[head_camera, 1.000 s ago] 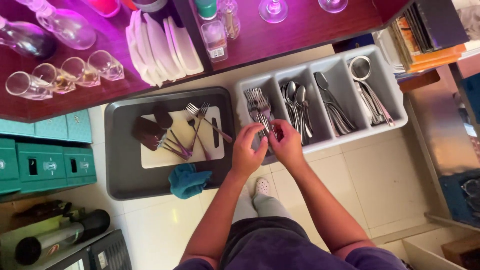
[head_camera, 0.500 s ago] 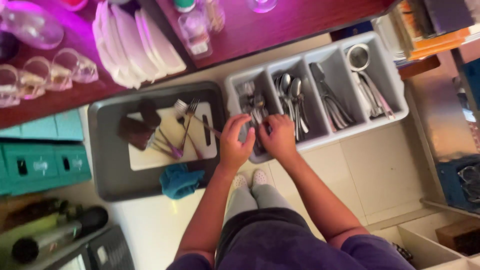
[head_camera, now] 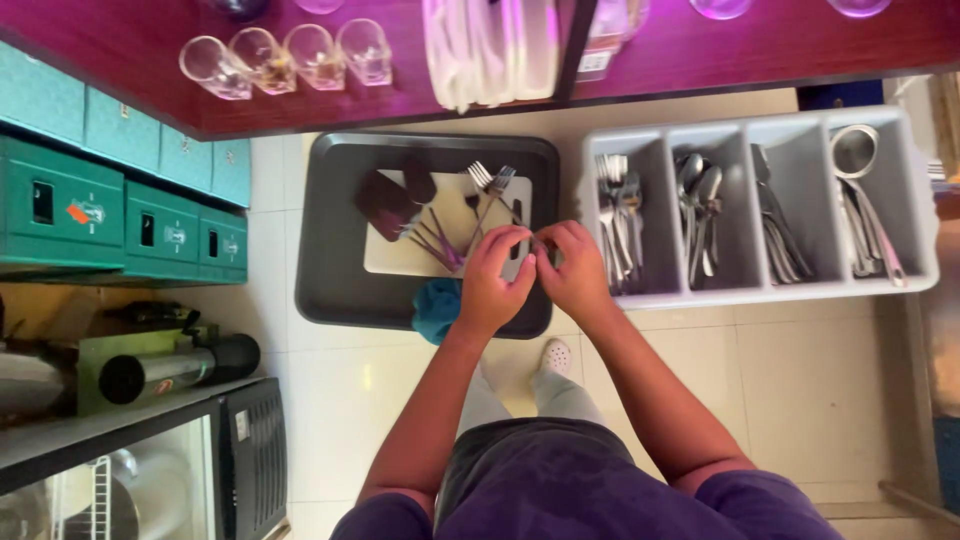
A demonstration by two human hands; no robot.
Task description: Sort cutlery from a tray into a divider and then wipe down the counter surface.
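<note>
Both hands meet over the right edge of the dark tray [head_camera: 330, 240], the landmark here. The left hand [head_camera: 492, 280] and right hand [head_camera: 575, 272] are curled with fingertips pinched together on something thin between them, probably a piece of cutlery, though it is too small to tell. On the tray lies a pale board [head_camera: 400, 255] carrying loose forks [head_camera: 488, 185] (two heads show clearly, handles fanned out as if spread for picking up one by one). A blue cloth [head_camera: 436, 308] sits at the tray's near edge, under the left wrist. Right of the tray stands a grey cutlery organizer [head_camera: 765, 295] with four compartments, sorted by kind. Beyond the tray, four glasses [head_camera: 290, 60] lie on the dark red counter [head_camera: 700, 55].
</note>
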